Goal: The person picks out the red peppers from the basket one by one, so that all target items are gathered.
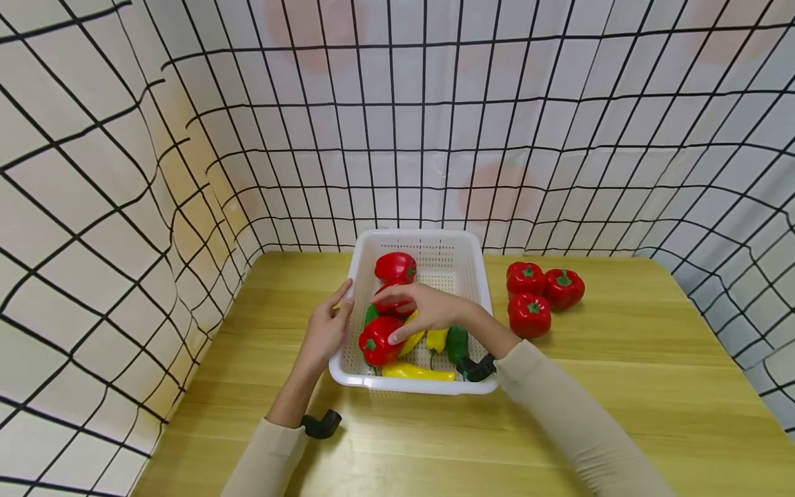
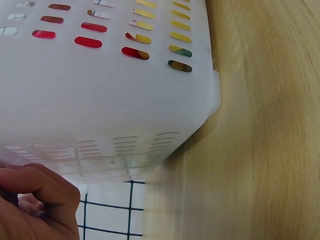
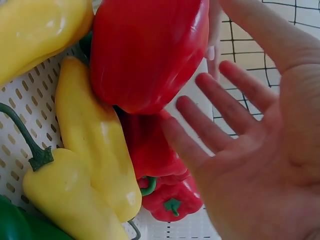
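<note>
My left hand (image 1: 328,330) holds the left rim of a white perforated plastic basket (image 1: 413,386), its fingertips right at the edge; in the left wrist view its bent fingers (image 2: 45,192) lie against the outside wall. Over the basket's left side reaches my right hand (image 1: 428,307), thumb and fingers spread apart around a red bell pepper (image 1: 380,343) at the front left. The right wrist view shows that hand's fingers (image 3: 210,110) extended beside this pepper (image 3: 150,55). Behind it lie another red bell pepper (image 3: 150,142), partly covered by the hand from above, and one more (image 1: 395,266) at the back.
Inside the basket are also yellow peppers (image 1: 419,373) and green ones (image 1: 457,344). Three red bell peppers (image 1: 529,315) stand grouped on the wooden table (image 1: 633,345), right of the basket. A black wire grid (image 1: 422,148) fences the table's back and sides.
</note>
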`<state>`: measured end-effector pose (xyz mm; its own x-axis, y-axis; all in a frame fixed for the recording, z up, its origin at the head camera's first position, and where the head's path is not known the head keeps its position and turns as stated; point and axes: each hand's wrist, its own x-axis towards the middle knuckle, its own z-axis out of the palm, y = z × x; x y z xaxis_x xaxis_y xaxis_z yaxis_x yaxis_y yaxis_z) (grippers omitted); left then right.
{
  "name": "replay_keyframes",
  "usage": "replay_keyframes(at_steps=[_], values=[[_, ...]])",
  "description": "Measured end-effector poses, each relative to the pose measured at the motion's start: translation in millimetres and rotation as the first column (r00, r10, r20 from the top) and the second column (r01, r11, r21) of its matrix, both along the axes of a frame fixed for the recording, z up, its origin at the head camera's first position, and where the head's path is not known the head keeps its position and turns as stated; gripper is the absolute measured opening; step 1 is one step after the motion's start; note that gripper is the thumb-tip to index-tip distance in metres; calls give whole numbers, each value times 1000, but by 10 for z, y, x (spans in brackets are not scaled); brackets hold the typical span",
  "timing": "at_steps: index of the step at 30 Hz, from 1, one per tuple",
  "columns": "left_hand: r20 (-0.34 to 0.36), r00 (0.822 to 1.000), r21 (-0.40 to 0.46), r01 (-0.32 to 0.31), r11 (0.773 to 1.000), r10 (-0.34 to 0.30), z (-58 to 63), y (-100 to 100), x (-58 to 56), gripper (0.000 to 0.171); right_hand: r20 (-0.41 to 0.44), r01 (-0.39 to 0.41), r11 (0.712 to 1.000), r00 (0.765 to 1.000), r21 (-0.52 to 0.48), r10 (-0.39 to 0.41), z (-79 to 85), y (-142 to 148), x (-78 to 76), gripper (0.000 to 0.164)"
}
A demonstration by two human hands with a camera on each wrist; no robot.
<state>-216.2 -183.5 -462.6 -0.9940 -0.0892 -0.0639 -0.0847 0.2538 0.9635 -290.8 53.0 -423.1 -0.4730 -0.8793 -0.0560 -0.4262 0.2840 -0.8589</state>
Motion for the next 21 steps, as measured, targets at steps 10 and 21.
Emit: replay_keyframes(at_steps=[10, 21], values=[[-9, 1000, -17, 0, 1000, 0, 14, 7, -1, 46, 8, -34, 998, 999, 56, 34, -89, -7, 17, 74], [-2, 1000, -23, -1, 1000, 1, 20, 14, 8, 47, -54, 45, 996, 998, 79, -41, -51, 26, 42, 62]])
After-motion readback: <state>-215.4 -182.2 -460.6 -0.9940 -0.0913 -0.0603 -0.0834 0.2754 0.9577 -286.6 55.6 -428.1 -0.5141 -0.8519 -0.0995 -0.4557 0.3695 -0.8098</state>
